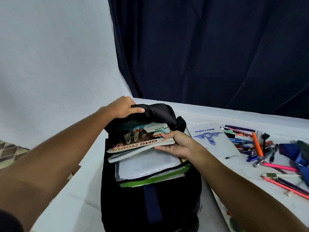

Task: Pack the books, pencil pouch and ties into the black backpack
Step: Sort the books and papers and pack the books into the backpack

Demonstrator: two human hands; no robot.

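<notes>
the left hand gripped the flap of the black bag and held it up, while the right hand had its thumb and fingers clamped on the top book, half inside the bag's mouth on a pile of other books. that book could catch on the flap or slide off the pile, because the bag looked very full. the bag sat on a white table with another book and loose pens, by a pale wall and a dark curtain.
</notes>
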